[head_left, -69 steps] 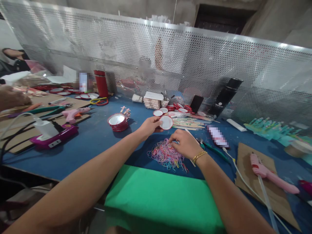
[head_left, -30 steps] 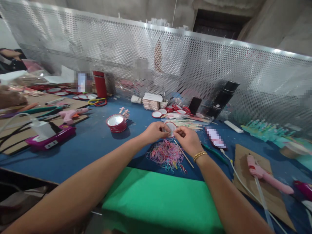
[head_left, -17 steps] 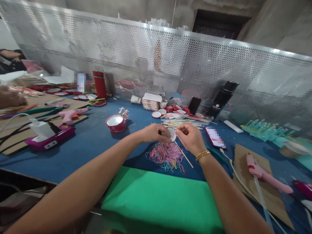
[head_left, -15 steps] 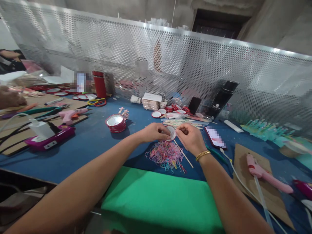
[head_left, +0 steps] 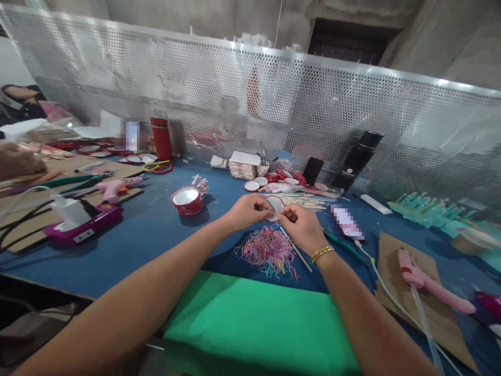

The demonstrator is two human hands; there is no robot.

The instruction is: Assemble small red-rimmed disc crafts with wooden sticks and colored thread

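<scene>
Over the blue table, the left hand pinches a red-rimmed disc beside the right hand, fingertips pressed together.

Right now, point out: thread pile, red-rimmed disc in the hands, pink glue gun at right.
Thread pile (head_left: 266, 246), head view, middle of the tangle.
Red-rimmed disc (head_left: 276, 202), head view, uncovered part of its pale face.
Pink glue gun (head_left: 419, 279), head view, on its body.

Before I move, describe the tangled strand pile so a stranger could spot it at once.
Start with the blue table, then find the green sheet at its near edge. Beyond that sheet, below the left hand and right hand in view, lies the strand pile. Its loose, mostly pink tangle, with some blue and yellow, sets it apart from the straight pale stick beside it.
</scene>
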